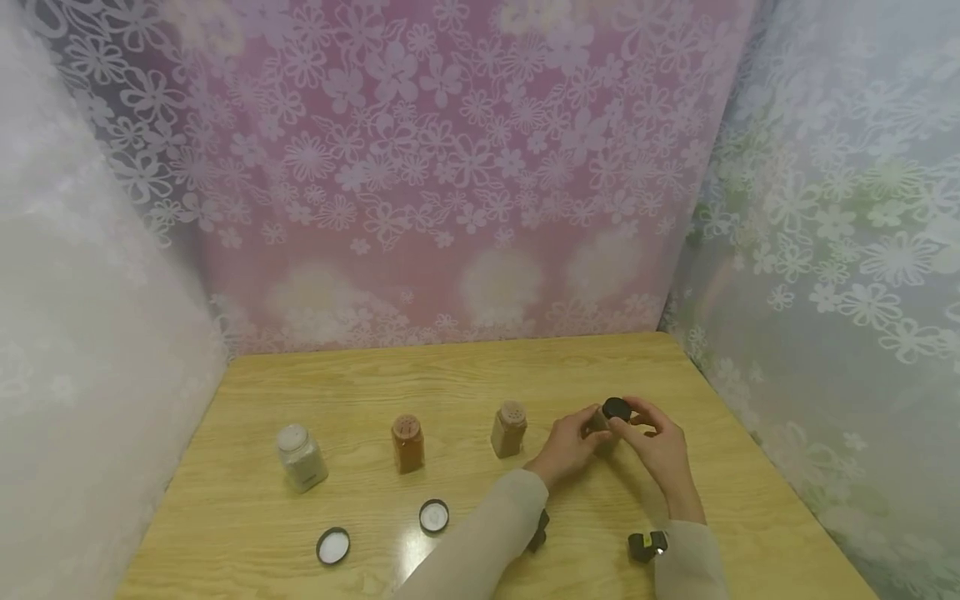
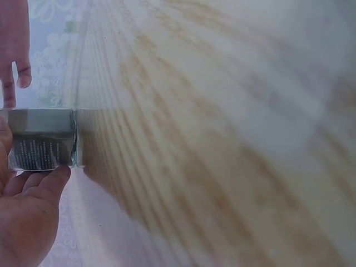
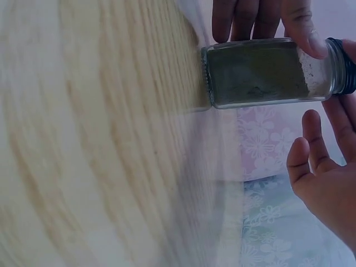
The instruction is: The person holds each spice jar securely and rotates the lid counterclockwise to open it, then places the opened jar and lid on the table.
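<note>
At the right side of the table, my left hand (image 1: 566, 448) grips a square glass spice jar (image 3: 256, 75) filled with dark grey-green powder. The jar stands upright, its base at the tabletop, and printed text shows on one side in the left wrist view. My right hand (image 1: 666, 457) pinches the black lid (image 1: 617, 408) on top of it between thumb and fingers. In the right wrist view the lid sits at the jar's neck, while the other right fingers (image 3: 312, 130) stay off the glass.
Left of my hands stand three lidless shaker jars: beige powder (image 1: 508, 433), orange-red powder (image 1: 408, 447) and whitish contents (image 1: 302, 460). Two black-rimmed lids (image 1: 333, 547) lie upturned near the front. Flowered curtains (image 1: 450, 167) enclose the wooden table (image 1: 360, 375) at the back and sides.
</note>
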`<action>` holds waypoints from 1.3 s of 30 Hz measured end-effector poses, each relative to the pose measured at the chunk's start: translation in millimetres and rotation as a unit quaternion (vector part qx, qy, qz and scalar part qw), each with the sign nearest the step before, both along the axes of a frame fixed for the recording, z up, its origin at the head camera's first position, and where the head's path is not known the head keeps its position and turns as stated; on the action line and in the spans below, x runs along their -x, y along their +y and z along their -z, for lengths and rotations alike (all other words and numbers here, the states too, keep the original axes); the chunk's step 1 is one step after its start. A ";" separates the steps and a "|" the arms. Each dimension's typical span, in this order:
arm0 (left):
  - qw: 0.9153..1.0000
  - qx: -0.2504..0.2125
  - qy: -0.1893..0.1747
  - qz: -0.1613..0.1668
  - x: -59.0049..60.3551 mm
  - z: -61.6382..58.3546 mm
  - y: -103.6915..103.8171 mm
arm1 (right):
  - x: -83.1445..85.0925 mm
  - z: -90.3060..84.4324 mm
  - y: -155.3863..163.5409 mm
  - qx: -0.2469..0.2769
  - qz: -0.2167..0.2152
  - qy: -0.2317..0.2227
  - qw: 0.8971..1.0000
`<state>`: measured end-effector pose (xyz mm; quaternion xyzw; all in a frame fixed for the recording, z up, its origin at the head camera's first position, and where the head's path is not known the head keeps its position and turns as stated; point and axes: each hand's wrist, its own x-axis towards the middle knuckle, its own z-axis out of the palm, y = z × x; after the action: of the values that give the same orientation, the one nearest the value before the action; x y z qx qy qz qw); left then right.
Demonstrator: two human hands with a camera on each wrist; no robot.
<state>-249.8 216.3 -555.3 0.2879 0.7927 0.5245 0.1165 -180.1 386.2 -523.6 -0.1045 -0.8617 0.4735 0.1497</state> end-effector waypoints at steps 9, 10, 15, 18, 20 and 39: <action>1.000 -0.001 0.001 -0.002 0.6 2.4 1.1 | -0.1 -9.2 -5.5 -0.020 -0.021 0.003 1.000; 1.000 -0.002 0.001 -0.002 0.6 2.8 1.1 | 0.4 -9.5 -6.3 -0.020 -0.017 0.004 1.000; 1.000 -0.005 0.005 -0.003 1.3 3.1 0.8 | 2.1 -9.0 -8.6 -0.024 0.007 0.019 1.000; 1.000 -0.002 0.005 -0.003 2.1 2.7 0.5 | 1.8 -9.8 -8.6 -0.033 0.001 0.027 0.999; 1.000 -0.002 0.003 -0.003 2.7 2.4 0.5 | 1.3 -11.9 -8.6 -0.038 -0.014 0.034 0.999; 1.000 0.018 0.016 -0.003 -0.1 0.3 -0.5 | 3.3 -18.3 -16.4 -0.123 -0.012 0.055 0.991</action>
<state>-249.7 215.8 -555.6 0.2916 0.8045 0.5063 0.1070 -183.4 369.8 -505.4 -0.0490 -0.9050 0.3706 0.2031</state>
